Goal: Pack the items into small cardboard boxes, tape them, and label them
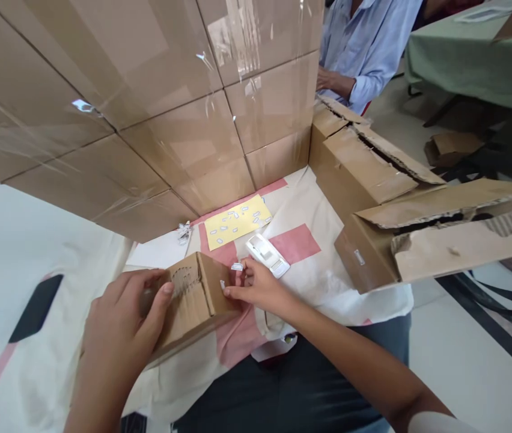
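A small cardboard box [193, 300] lies on the cloth in front of me. My left hand [125, 319] is wrapped round its left end, thumb on the top. At the box's right end is my right hand [256, 285], its fingers closed on a small white label [237, 266]. Another small white piece [222, 284] shows on the box's end face by my right fingertips. Beyond lies a yellow sheet [238, 222] with several small white labels on it. A white device [268, 255] sits just behind my right hand.
Stacked, taped cardboard boxes [184, 132] form a wall ahead. Torn-topped boxes [373, 240] stand on the right. White paper [159, 249] lies left of the yellow sheet. Beyond the boxes is a person in a blue shirt [368, 48], near a green-covered table [472, 60].
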The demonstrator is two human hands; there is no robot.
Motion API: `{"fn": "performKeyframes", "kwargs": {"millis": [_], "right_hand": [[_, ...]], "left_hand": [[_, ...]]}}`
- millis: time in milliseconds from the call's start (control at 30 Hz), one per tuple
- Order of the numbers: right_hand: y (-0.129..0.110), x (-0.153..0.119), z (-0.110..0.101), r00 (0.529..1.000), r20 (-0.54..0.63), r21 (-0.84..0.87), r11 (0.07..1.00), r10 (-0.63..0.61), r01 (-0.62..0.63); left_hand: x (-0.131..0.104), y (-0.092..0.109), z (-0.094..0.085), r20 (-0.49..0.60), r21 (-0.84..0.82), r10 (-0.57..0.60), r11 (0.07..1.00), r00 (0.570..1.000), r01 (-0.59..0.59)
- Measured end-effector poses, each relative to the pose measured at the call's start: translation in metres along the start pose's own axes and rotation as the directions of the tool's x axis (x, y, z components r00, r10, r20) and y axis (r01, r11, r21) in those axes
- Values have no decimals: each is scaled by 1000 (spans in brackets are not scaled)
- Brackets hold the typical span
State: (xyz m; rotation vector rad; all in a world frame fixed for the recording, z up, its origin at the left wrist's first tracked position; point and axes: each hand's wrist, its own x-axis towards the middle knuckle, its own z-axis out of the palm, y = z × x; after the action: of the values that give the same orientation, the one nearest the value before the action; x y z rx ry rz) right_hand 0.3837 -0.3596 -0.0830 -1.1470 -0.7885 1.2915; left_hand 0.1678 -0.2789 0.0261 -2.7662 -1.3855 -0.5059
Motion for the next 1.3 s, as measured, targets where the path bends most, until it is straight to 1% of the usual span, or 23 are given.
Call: {"fn": "performKeyframes", "kwargs": {"millis": [133, 200, 300, 400, 500, 567, 600, 700, 767, 833, 900, 967, 1100, 1200, 1300], "right_hand": [[4, 2, -1, 1000, 5, -45, 999, 8, -8], [8, 3, 0, 1000, -13, -67, 998, 12, -13], [13, 4, 2, 998, -49, -141, 990, -24, 17], [10, 3, 0, 996, -12, -143, 986, -83, 81], [0, 0, -4, 988, 51, -173, 973, -145, 152], [-6, -4, -8, 967, 115, -272, 929, -225, 249], [-9, -5, -9, 948, 157, -327, 891, -277, 315], [-11, -8, -14, 870, 279, -468, 733, -407, 493], [-10, -8, -16, 832, 341, -526, 645, -437, 554], [-7, -7, -17, 818, 375, -556, 600, -437, 576], [-6, -6, -18, 813, 401, -559, 590, -423, 582], [-5, -5, -18, 799, 448, -557, 575, -401, 600], [-2, -5, -16, 769, 527, -585, 501, -363, 637], [-1, -6, -14, 766, 538, -611, 463, -353, 642], [-1, -6, -13, 759, 552, -620, 438, -346, 651]], "left_hand": [[0, -8, 0, 22, -52, 25, 998, 999, -23], [2, -15, -1, 47, -96, 48, 994, 998, -44], [7, -29, -2, 59, -147, 91, 986, 994, -82], [10, -40, -1, 22, -188, 146, 972, 989, -139], [7, -43, 0, 10, -168, 172, 971, 985, -168], [4, -40, -1, 24, -120, 177, 978, 984, -173], [2, -39, -1, 25, -98, 179, 979, 983, -176], [-1, -34, -3, 7, -76, 179, 981, 984, -178], [1, -33, -4, 19, -103, 171, 980, 985, -168], [4, -34, -5, 55, -147, 161, 978, 985, -151], [7, -36, -6, 108, -178, 157, 975, 982, -136], [9, -38, -7, 134, -196, 164, 971, 977, -136], [9, -37, -7, 122, -218, 196, 962, 973, -166], [7, -32, -8, 118, -210, 220, 959, 968, -192], [6, -26, -9, 137, -191, 240, 958, 961, -213]]}}
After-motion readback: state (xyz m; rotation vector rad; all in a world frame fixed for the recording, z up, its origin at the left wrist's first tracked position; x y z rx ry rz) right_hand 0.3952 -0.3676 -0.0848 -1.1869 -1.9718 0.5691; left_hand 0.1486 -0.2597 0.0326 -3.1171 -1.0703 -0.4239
